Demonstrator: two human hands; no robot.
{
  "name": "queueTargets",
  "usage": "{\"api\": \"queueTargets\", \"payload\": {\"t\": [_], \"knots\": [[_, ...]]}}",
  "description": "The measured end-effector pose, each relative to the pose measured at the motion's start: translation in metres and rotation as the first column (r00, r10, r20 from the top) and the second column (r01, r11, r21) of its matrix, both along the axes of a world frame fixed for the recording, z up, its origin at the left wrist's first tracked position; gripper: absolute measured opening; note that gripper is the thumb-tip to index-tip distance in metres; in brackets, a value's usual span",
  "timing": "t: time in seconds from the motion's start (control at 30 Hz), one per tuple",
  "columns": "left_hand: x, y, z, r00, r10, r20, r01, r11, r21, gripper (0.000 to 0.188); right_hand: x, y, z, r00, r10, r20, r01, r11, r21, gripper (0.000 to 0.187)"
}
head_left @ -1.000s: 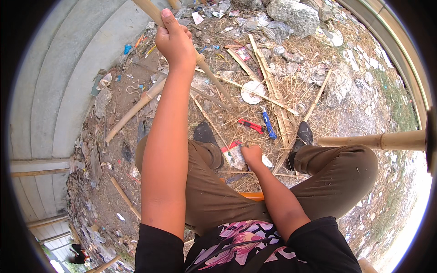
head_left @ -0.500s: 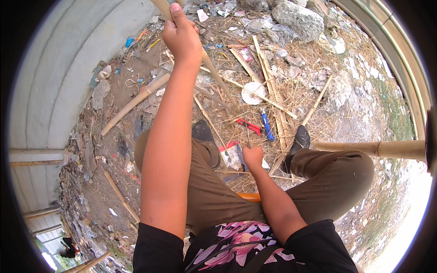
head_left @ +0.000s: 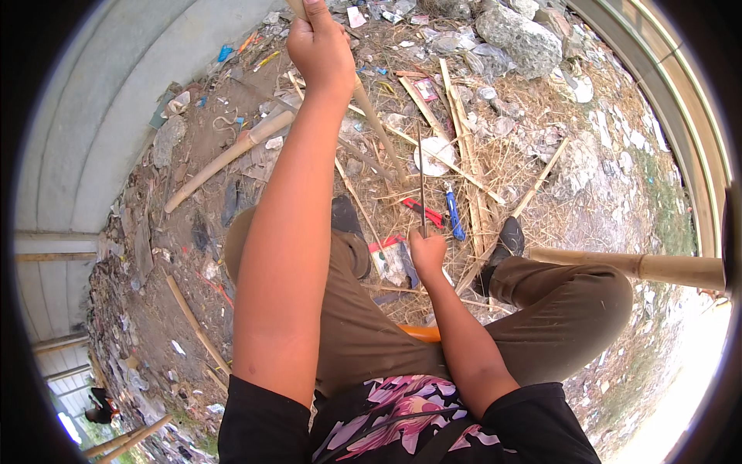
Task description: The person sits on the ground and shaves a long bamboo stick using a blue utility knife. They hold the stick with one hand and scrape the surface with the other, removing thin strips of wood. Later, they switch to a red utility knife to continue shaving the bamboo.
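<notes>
My left hand (head_left: 321,56), reaching out at the top of the view, is closed around a bamboo pole (head_left: 377,127). The pole slants from above that fist down to the littered ground. Between my knees, my right hand (head_left: 427,251) is closed on a long-bladed knife (head_left: 422,174); its thin dark blade points away from me and its handle is hidden in the fist. On the ground just beyond my right hand lie a red utility knife (head_left: 423,211) and a blue utility knife (head_left: 454,214). A red-and-white packet (head_left: 389,259) lies left of that hand.
Split bamboo strips (head_left: 466,147) lie ahead, beside a white disc (head_left: 435,156). A bamboo piece (head_left: 229,161) rests to the left and a thicker bamboo pole (head_left: 626,264) to the right. Rocks (head_left: 519,39) are at the far side, a grey wall (head_left: 108,116) at left.
My right hand has tilted the knife, so its blade now shows at full length, pointing away. My left hand and the pole sit slightly farther right and higher in view.
</notes>
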State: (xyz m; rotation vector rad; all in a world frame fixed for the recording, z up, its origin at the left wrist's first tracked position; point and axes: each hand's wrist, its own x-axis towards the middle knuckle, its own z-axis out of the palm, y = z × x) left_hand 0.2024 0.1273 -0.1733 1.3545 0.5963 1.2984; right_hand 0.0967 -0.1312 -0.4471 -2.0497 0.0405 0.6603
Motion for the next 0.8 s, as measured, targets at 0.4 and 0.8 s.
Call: {"api": "queueTargets", "payload": {"t": [0.4,0.8], "knots": [[-0.011,0.002,0.002,0.988,-0.147,0.050,0.147,0.989,0.011,0.050,0.007,0.006,0.017,0.993,-0.035,0.113,0.036,0.999,-0.003,0.032],[-0.011,0.004,0.004,0.992,-0.117,0.054,0.118,0.993,-0.019,0.051,0.001,-0.007,-0.007,0.994,0.088,0.061,-0.072,0.974,-0.216,0.032]]}}
